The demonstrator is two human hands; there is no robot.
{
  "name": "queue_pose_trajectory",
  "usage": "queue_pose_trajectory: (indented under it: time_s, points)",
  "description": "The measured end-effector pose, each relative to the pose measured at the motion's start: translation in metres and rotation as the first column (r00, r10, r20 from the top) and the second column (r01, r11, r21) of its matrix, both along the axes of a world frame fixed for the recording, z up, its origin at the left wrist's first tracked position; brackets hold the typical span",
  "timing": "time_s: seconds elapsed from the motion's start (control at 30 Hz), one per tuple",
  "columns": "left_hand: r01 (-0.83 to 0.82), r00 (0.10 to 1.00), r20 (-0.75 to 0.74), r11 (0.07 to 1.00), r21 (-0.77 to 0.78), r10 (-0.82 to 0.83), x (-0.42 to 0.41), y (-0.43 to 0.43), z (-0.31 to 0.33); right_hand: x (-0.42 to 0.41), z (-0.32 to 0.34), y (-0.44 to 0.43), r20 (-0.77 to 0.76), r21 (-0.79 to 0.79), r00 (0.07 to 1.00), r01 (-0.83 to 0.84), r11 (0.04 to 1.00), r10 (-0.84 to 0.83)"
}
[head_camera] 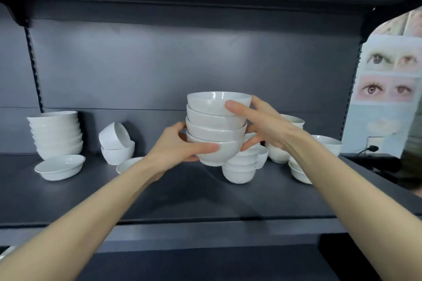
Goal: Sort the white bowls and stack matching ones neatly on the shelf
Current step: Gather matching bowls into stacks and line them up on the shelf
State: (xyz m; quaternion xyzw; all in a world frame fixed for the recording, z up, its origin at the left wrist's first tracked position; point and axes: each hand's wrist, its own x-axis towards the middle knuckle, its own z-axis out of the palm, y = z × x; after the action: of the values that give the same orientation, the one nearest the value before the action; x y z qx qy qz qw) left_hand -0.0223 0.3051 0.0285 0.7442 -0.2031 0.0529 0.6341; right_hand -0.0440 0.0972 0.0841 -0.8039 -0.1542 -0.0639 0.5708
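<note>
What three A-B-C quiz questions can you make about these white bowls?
1. Where is the shallow white oval dish?
A) in front of the tall left stack of white bowls
B) on the floor
C) on a chair
2. How many white ceramic bowls are in the stack that the left hand and right hand grip?
A) two
B) four
C) seven
3. How does the small white cup atop another sit?
A) upright
B) tipped sideways
C) upside down
Answers: 1 A, it lies before that stack. 2 B, four rims show. 3 B, its mouth faces sideways.
</note>
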Motion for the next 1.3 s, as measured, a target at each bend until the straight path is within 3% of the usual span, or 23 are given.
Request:
queue_pose_trajectory:
  time_s: [0.4, 0.67, 1.3]
  points:
    - [0.016, 0.999, 0.045, 1.000, 0.020, -0.017, -0.024, -0.146, 0.005, -0.036, 0.004, -0.145, 0.031, -0.011, 0.996, 0.082, 0.997, -0.082]
    - [0.043, 0.999, -0.015, 0.999, -0.031, -0.044, -0.012, -0.263, -0.011, -0.021, -0.007, -0.258, -0.020, -0.010, 0.997, 0.073, 0.997, -0.073]
    - [0.086, 0.995, -0.041, 0.996, -0.035, -0.088, 0.167, -0.420, -0.014, 0.133, -0.016, -0.404, -0.005, 0.072, 0.977, 0.211, 0.975, -0.212]
